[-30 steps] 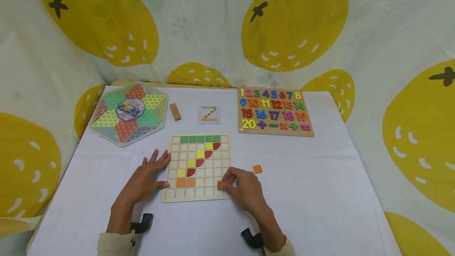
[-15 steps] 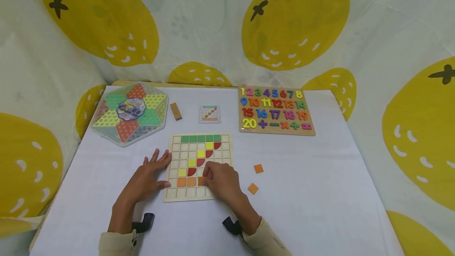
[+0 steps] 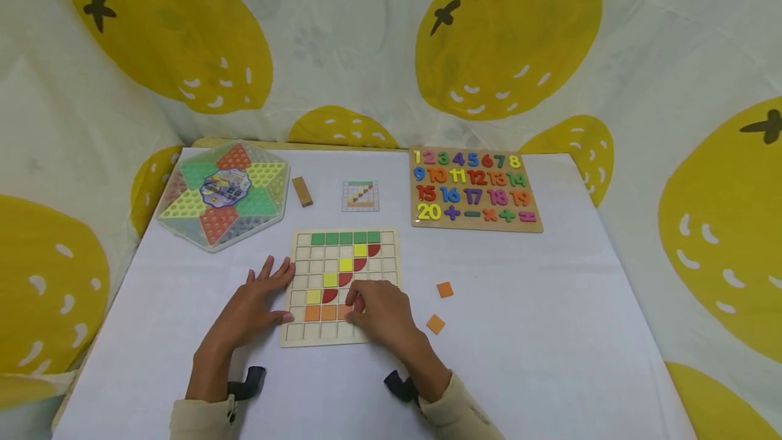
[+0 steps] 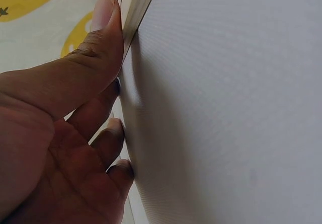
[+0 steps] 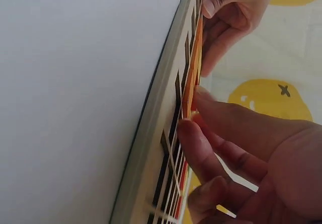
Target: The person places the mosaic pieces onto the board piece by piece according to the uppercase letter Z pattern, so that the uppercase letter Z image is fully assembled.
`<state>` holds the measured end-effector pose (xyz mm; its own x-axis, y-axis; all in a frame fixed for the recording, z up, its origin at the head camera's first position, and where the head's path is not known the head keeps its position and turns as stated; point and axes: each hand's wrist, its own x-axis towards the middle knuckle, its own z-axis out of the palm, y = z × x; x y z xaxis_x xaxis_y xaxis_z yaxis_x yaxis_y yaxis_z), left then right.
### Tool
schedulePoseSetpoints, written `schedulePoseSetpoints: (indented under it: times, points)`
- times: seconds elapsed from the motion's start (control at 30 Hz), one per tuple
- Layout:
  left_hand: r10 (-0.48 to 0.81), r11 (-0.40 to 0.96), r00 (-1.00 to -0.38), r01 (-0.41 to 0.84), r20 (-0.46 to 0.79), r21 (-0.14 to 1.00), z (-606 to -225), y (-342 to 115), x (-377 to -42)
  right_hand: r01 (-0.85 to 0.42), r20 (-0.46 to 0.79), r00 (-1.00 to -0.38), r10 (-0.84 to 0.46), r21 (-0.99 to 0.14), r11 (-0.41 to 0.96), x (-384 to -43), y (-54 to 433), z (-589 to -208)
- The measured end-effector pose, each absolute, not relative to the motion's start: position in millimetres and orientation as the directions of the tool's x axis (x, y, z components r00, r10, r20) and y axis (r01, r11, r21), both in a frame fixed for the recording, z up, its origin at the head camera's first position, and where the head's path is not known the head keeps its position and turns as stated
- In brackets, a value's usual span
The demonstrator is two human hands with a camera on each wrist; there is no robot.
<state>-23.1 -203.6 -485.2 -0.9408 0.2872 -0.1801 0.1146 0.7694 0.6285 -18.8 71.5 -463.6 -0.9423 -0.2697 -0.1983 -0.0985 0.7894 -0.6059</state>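
Note:
A wooden grid board (image 3: 324, 338) lies on the table. In its cells are a row of green square tiles (image 3: 345, 238), a slanting run of yellow square tiles (image 3: 330, 280) beside red quarter-round tiles (image 3: 345, 280), and orange square tiles (image 3: 320, 313) in a lower row. My left hand (image 3: 250, 307) rests along the board's left edge, fingers spread and thumb touching the rim. My right hand (image 3: 385, 311) pinches the rightmost orange square tile (image 3: 343, 312), which lies at a cell beside the other orange ones. In the right wrist view, thumb and fingertips meet at this orange tile (image 5: 189, 90).
Two loose orange tiles (image 3: 436, 324) lie right of the board. Behind it are a small pattern card (image 3: 360, 196), a wooden block (image 3: 302, 192), a hexagonal star-patterned game board (image 3: 222, 195) and a number puzzle board (image 3: 475, 190). Patterned cloth hangs behind the table.
My right hand brought the orange tile leftward from the board's right side and lowered it flat beside the other orange tiles. A second loose orange tile came into view. My left hand stayed put.

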Motion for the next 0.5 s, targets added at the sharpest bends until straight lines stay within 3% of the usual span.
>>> schedulePoseSetpoints:
  times: [0.17, 0.5]
  points:
    - [0.284, 0.768, -0.942, 0.111, -0.181, 0.630, -483.5, -202.4, -23.4, -0.061, -0.172, -0.961, -0.219, -0.635, 0.770, -13.4, 91.0, -460.1]
    - [0.281, 0.772, -0.942, 0.108, -0.184, 0.627, -482.6, -201.7, -23.2, 0.082, -0.185, -0.982, -0.025, -0.551, 0.831, 4.6, 159.1, -460.3]
